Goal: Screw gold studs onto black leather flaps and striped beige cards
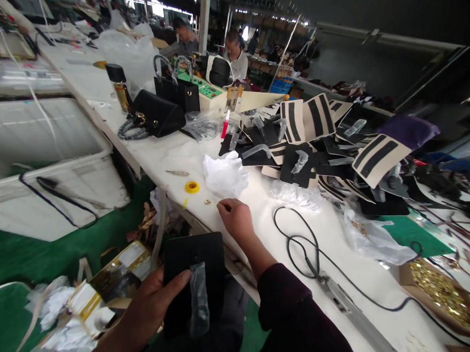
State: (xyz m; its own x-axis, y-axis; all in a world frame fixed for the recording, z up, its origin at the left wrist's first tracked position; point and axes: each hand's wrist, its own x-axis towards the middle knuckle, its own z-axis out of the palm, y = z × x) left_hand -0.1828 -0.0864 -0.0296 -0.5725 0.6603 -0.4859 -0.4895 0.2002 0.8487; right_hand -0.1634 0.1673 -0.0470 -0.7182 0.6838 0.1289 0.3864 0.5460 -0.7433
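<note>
I observe a white tabletop [336, 231]; the black panel [215, 258] is held in front of its edge, over the lap. I judge the panel light and fairly stiff, liable to bend under pressure; grip by a side edge. My left hand [156, 296] grips its left side, thumb on the face. My right hand [236, 220] is at the tabletop, fingertips together; I cannot tell whether they hold anything. The plastic wrap [199, 305] on the panel is probably slippery. A metal fitting [207, 202] lies near the right fingertips.

On the table [164, 152], a fitting [208, 202] — tape roll [192, 187] to its left, handbag [158, 116] behind.
</note>
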